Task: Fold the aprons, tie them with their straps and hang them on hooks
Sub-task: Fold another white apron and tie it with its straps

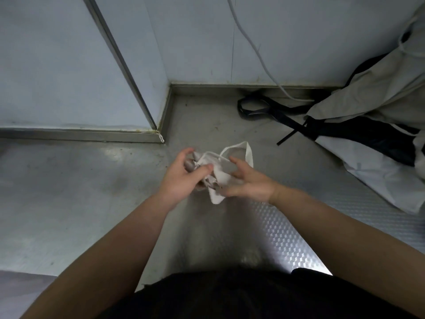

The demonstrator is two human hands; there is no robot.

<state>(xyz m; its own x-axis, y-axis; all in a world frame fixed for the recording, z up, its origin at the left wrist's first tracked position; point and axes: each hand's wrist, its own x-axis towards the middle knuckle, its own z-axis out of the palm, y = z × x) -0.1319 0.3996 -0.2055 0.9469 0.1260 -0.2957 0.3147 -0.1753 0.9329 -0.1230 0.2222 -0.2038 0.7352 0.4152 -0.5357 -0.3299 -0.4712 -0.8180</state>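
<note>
Centrally, a small crumpled white apron bundle sat between both hands over the stainless-steel worktop, just in front of the inner corner where the wall steps back. Whether it touched the steel could not be told. A flat white strap loop stood out from its far right side, and a pointed fold of cloth hung down at its near edge.

The left hand gripped the bundle's left side, its fingers curled round the far edge and its thumb laid across the top of the cloth. The right hand was set against the bundle's right side with its fingers spread and only slightly bent, the index finger reaching up towards the strap loop; it pinched nothing that could be made out. Both forearms were bare, and a black garment filled the bottom edge of the view.

Nearer the person, a strip of embossed diamond-pattern steel caught bright light. Well apart to the right lay a heap of pale aprons, slumped against the wall and spilling onto the worktop, with dark straps trailing out from it to the left along the wall. A white cable ran down the pale blue-grey wall panel to the worktop behind that heap. On the left, a slanting metal trim strip edged the projecting panel.
</note>
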